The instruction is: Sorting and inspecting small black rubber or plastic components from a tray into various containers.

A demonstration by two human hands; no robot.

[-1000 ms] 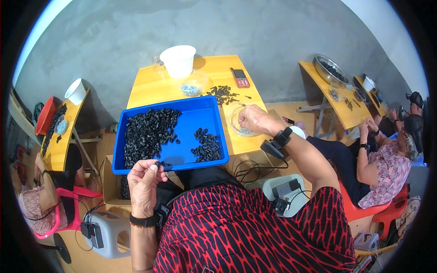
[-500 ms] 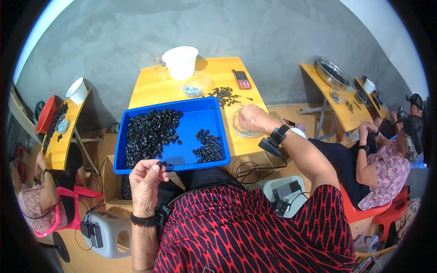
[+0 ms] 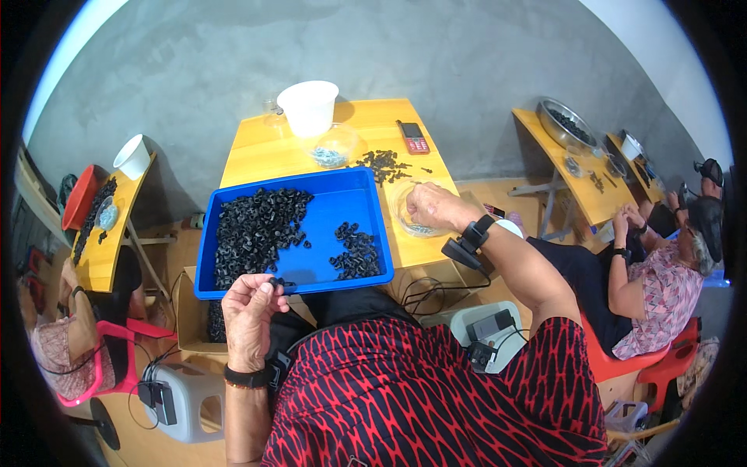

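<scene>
black knobbly part (image 3: 285, 285) pinched in left hand (image 3: 250, 308), thumb to forefinger, at near rim of blue rectangular plastic tray (image 3: 342, 199). right hand (image 3: 433, 205) curled at clear round bowl (image 3: 401, 211); can't tell if gripping anything.

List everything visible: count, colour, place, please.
Tables: four, yellow, across view
Tray: one, blue, centre
Small parts: many, black, tray and tables
Buckets: two, white, left and centre tables
Bowls: two, clear, centre table
Keypad phone: one, red-black, centre table
Basin: one, red, left table
Metal basin: one, silver, right table
Stools: two, pale, floor
Seated co-workers: two clearly, pinkish tops, sides
Left hand: one, pinching black part, near tray
Right hand: one, at right bowl
</scene>
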